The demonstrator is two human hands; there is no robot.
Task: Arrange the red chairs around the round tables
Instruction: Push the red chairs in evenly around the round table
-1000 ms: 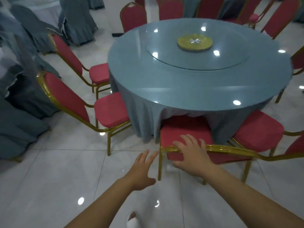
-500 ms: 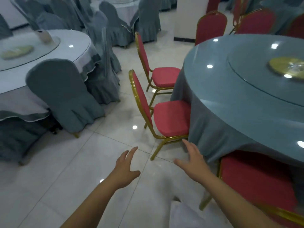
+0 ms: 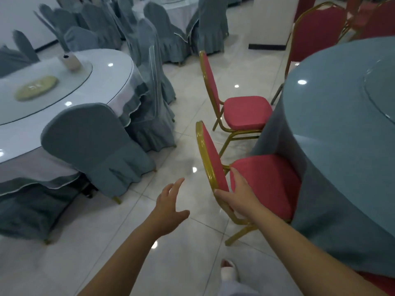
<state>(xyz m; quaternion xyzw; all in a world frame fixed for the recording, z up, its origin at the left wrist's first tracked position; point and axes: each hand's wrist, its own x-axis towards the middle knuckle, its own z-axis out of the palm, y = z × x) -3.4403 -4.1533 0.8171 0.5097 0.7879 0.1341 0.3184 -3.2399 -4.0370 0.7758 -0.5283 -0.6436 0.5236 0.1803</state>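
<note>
A red chair (image 3: 267,180) with a gold frame stands with its seat partly under the blue-grey round table (image 3: 342,129) on the right. My right hand (image 3: 239,195) grips the lower side of its backrest, thumb on the gold frame and fingers on the red pad. My left hand (image 3: 168,201) hovers over the floor just left of that chair, fingers spread, holding nothing. A second red chair (image 3: 245,112) stands further along the table's edge. A third red chair (image 3: 316,33) is behind the table.
On the left, a white-clothed round table (image 3: 102,82) is ringed by grey covered chairs; the closest grey covered chair (image 3: 89,142) faces the aisle. Glossy tiled floor (image 3: 188,146) runs between the two tables. My shoe (image 3: 228,272) shows at the bottom.
My view has swung left and moved along the table. My right hand left one chair's backrest and now grips the backrest of the chair to its left. My left hand stays open.
</note>
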